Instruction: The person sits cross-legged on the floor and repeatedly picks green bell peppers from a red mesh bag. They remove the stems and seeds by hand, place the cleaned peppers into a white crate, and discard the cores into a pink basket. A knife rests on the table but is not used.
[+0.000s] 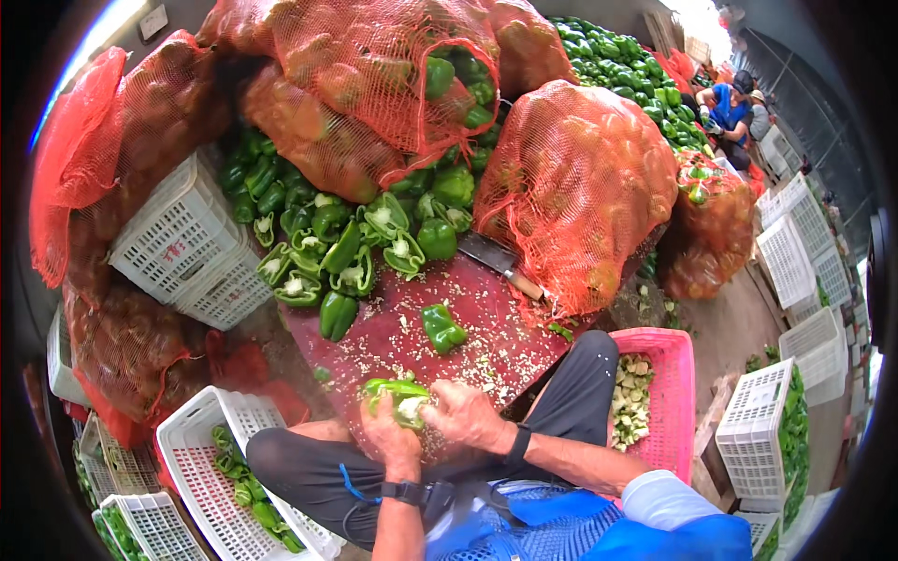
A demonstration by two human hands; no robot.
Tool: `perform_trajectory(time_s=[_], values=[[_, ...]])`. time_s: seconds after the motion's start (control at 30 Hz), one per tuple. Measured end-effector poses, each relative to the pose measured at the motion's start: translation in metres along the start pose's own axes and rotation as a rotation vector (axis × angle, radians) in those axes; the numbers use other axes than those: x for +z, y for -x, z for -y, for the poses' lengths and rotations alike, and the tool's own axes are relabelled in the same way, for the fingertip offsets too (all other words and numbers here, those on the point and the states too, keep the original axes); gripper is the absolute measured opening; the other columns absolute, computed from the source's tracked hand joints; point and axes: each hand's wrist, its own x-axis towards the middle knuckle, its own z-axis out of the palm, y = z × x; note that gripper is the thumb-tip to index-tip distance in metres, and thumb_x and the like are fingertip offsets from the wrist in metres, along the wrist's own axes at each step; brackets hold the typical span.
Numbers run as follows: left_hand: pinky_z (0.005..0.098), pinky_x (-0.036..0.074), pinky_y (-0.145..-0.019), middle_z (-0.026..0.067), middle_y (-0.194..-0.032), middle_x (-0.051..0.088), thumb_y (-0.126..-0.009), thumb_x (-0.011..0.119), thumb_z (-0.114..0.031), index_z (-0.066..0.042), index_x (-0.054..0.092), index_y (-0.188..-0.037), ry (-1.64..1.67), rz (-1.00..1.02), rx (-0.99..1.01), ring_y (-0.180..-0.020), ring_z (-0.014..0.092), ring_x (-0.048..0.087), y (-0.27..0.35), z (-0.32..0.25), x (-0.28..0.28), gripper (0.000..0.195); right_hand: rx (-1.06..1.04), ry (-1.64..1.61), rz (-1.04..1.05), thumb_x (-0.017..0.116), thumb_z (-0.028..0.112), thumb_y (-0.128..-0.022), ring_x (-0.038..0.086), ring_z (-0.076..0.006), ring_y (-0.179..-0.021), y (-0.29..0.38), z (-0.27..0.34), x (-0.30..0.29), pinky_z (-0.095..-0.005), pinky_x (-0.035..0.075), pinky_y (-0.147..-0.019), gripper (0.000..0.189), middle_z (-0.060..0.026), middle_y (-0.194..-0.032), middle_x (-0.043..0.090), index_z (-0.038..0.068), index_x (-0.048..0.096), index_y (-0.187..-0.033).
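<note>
My left hand (pixel 394 435) holds a cut green bell pepper (pixel 398 387) above the near end of the red board (pixel 382 315). My right hand (pixel 468 415) has its fingers at the pepper's pale seed core (pixel 412 408). Beyond my hands, one green pepper piece (pixel 443 328) lies among scattered seeds. Several halved peppers (pixel 351 270) with pale cores showing are heaped at the board's far left, beside whole peppers (pixel 436 238). A cleaver (pixel 499 261) with a wooden handle lies at the far right of the board, by a red mesh sack.
Red mesh sacks (pixel 579 189) of peppers surround the board's far side. A white crate (pixel 203 410) with pepper pieces stands left; a pink crate (pixel 677 400) with removed cores stands right. Stacked white crates (pixel 179 231) stand farther left. A person in blue (pixel 729 105) sits at the far right.
</note>
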Motion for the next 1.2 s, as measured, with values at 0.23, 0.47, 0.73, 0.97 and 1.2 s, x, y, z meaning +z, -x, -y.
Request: perform_trajectory(time_s=[0.23, 0.47, 0.73, 0.97, 1.2], values=[[0.0391, 0.052, -0.103, 0.0144, -0.128, 0.063, -0.097, 0.063, -0.004, -0.002, 0.047, -0.143, 0.11, 0.29, -0.06, -0.115, 0.025, 0.063, 0.014, 0.0, 0.0, 0.049, -0.06, 0.093, -0.009, 0.072, 0.03, -0.091, 0.071, -0.0409, -0.085, -0.003, -0.004, 0.018, -0.0494, 0.059, -0.071, 0.054, -0.0235, -0.095, 0.069, -0.005, 0.057, -0.128], [0.0376, 0.049, -0.106, 0.0126, -0.134, 0.06, -0.094, 0.063, -0.004, -0.004, 0.052, -0.141, -0.02, 0.322, -0.175, -0.12, 0.024, 0.059, 0.017, 0.0, -0.002, 0.048, -0.133, 0.038, 0.298, 0.066, 0.022, -0.087, 0.068, -0.0469, -0.076, -0.018, -0.013, 0.003, -0.0545, 0.055, -0.066, 0.036, -0.028, -0.08, 0.067, -0.002, 0.055, -0.111], [0.0337, 0.05, -0.088, 0.007, -0.104, 0.064, -0.092, 0.061, -0.006, -0.002, 0.064, -0.098, -0.15, 0.099, -0.089, -0.096, 0.02, 0.061, 0.007, 0.009, -0.012, 0.008, -0.324, -0.236, 0.238, 0.062, 0.02, -0.094, 0.069, -0.0432, -0.078, -0.004, -0.017, 0.014, -0.0501, 0.055, -0.068, 0.051, -0.023, -0.086, 0.068, 0.008, 0.052, -0.142], [0.0383, 0.058, -0.079, 0.014, -0.106, 0.066, -0.099, 0.063, -0.012, 0.001, 0.057, -0.118, -0.027, 0.165, -0.209, -0.092, 0.024, 0.067, -0.012, 0.02, -0.03, 0.024, -0.45, -0.119, 0.055, 0.064, 0.018, -0.086, 0.063, -0.0393, -0.071, 0.009, -0.04, 0.037, -0.0455, 0.051, -0.062, 0.016, -0.016, -0.078, 0.06, 0.005, 0.061, -0.094], [0.041, 0.055, -0.089, 0.0168, -0.116, 0.067, -0.097, 0.063, -0.01, -0.001, 0.065, -0.116, -0.547, 0.392, -0.088, -0.103, 0.028, 0.066, -0.006, 0.023, -0.033, 0.021, -0.285, -0.38, 0.466, 0.07, 0.016, -0.075, 0.068, -0.0343, -0.075, -0.008, -0.06, 0.036, -0.0446, 0.052, -0.066, 0.026, -0.0201, -0.077, 0.065, -0.001, 0.062, -0.093]])
